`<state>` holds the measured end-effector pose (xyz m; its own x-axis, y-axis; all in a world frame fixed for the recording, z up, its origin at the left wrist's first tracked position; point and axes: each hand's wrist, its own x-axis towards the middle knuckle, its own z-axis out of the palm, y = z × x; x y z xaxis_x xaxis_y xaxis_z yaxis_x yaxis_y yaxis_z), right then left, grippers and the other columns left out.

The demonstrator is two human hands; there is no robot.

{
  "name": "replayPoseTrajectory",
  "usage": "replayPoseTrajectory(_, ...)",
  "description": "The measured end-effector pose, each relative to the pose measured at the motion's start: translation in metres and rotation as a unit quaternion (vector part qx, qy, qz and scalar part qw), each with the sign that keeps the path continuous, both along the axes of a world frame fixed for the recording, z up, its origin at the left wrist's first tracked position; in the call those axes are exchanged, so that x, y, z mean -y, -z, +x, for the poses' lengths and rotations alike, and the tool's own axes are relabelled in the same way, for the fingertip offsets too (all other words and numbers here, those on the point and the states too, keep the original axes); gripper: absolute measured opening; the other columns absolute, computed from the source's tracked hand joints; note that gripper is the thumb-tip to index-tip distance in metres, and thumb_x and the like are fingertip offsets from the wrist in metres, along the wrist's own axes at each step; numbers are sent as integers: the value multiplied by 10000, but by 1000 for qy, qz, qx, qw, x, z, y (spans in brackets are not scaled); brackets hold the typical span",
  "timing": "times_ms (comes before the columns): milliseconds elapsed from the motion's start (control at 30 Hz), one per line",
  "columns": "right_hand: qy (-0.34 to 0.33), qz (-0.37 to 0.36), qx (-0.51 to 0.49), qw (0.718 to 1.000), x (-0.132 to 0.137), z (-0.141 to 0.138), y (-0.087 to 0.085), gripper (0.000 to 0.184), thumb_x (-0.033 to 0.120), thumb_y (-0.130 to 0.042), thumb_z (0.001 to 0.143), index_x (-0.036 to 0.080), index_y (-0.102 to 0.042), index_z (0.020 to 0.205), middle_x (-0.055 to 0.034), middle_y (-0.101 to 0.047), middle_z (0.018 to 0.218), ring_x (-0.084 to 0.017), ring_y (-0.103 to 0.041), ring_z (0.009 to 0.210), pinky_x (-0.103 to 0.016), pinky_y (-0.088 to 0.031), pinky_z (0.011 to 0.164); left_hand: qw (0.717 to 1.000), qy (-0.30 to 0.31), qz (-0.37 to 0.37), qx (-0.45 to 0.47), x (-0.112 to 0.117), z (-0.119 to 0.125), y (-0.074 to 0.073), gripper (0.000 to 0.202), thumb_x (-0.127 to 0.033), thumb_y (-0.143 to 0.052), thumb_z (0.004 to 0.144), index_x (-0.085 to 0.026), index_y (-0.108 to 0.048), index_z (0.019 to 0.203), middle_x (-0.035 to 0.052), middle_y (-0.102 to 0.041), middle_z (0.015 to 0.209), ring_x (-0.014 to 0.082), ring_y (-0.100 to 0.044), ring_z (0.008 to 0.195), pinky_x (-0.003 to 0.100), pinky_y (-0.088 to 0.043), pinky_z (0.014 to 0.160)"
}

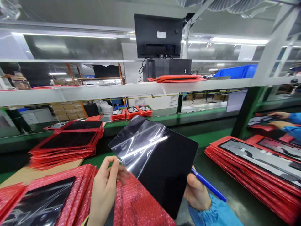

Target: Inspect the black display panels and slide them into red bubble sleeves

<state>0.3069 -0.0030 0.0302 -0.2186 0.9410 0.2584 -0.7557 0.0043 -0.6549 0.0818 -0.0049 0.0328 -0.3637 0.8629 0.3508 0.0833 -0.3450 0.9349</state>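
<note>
A black glass screen panel (175,157) is held up tilted in front of me. My right hand (197,193) grips its lower right edge, with a blue pen (208,184) also tucked in the fingers. Clear protective film (141,147) lies over the panel's left part, creased and folded back on itself. Thumb and forefinger of my left hand (107,183) are pinched at the film's lower left corner. Below the panel is a red bubble-wrap bag (138,204). Part of the right hand's fingers is hidden behind the panel.
Stacks of red bubble bags with dark panels stand at left (68,141), and a stack with grey-backed panels (258,157) at right. Smaller red packs (131,113) lie behind. A white shelf rail (105,94) crosses ahead, a monitor (158,36) above it. Another person's hands (278,121) work far right.
</note>
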Motion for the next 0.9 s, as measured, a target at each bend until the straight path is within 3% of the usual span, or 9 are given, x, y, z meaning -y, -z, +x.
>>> replayPoseTrajectory(100, -3, -9, -3, 1000, -3, -2, 3, 429, 416, -861, 611, 330, -707, 1002, 1, -751, 1023, -249, -691, 982, -393, -504, 962, 969, 66, 1, 239, -5, 6, -6, 303, -407, -790, 670, -224, -591, 807, -48, -585, 758, 102, -590, 663, 176, -516, 593)
replayPoseTrajectory(200, -16, -16, 22, 999, -8, -7, 10, 405, 418, -835, 657, 322, -705, 1028, 11, -762, 948, -205, -714, 871, -329, -544, 880, 932, 31, 33, 359, -5, 13, -10, 300, -374, -808, 653, -211, -646, 846, -23, -625, 894, 102, -603, 820, 157, -518, 737)
replayPoseTrajectory(333, -28, 20, 65, 997, -10, -21, 10, 396, 410, -726, 795, 315, -638, 1170, -8, -738, 1057, -192, -684, 990, -311, -503, 934, 914, -48, 106, 389, -1, 10, -13, 163, -325, -706, 776, -202, -667, 875, -11, -632, 923, 136, -586, 934, 287, -464, 972)
replayPoseTrajectory(433, -89, 105, 99, 986, -4, -31, 3, 540, 337, -775, 744, 297, -580, 1246, -34, -676, 1195, -231, -602, 1154, -358, -449, 1006, 907, -88, 145, 386, 3, 3, -16, 116, -307, -677, 803, -223, -661, 882, -29, -624, 925, 139, -578, 944, 348, -420, 1039)
replayPoseTrajectory(533, -167, 145, 94, 971, 4, -38, -6, 657, 242, -813, 679, 310, -545, 1276, -28, -654, 1209, -240, -577, 1187, -372, -448, 994, 906, -104, 145, 383, 5, -1, -19, 102, -307, -679, 798, -239, -654, 870, -43, -613, 904, 144, -573, 952, 357, -414, 1050)
replayPoseTrajectory(700, -177, 150, 97, 968, 11, -39, -12, 563, 247, -758, 750, 303, -551, 1271, -34, -662, 1143, -224, -610, 1110, -390, -428, 989, 920, -101, 115, 361, 7, -2, -23, 115, -329, -637, 828, -244, -657, 903, -45, -640, 925, 127, -582, 921, 265, -469, 963)
replayPoseTrajectory(900, -123, 108, 143, 976, 4, -30, 9, 404, 288, -760, 776, 299, -645, 1163, 19, -684, 861, -146, -633, 842, -275, -471, 782, 917, -89, 67, 383, 5, -6, -29, 92, -333, -620, 809, -249, -640, 840, -51, -647, 883, 139, -607, 868, 214, -542, 735)
